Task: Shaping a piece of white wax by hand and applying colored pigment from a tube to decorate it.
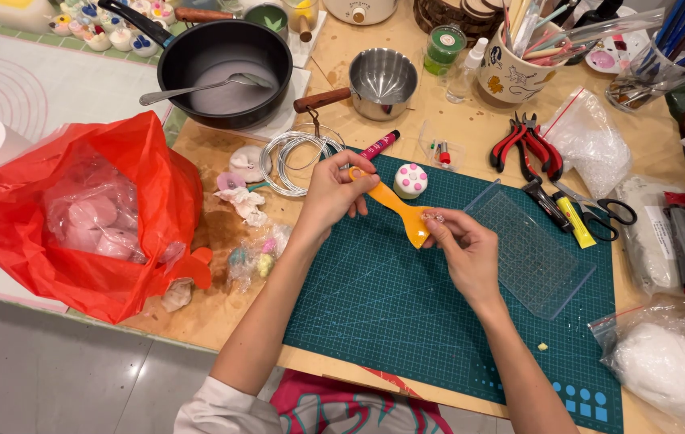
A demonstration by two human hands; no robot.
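My left hand [334, 193] grips the handle end of an orange plastic scraper [397, 206], held just above a dark green cutting mat [406, 321]. My right hand [459, 245] pinches a tiny object at the scraper's blade end; what it is I cannot tell. A small white round piece with pink dots [411, 179] sits on the mat just beyond the scraper. A clear plastic sheet [531, 257] lies on the mat to the right of my right hand.
A red plastic bag [77, 233] of pale discs lies left. A black pan with a spoon [226, 68], small steel pot [381, 80], wire coil [294, 157], red pliers [523, 145], scissors [607, 213], glue tube [575, 221] and tool cup [511, 68] crowd the table.
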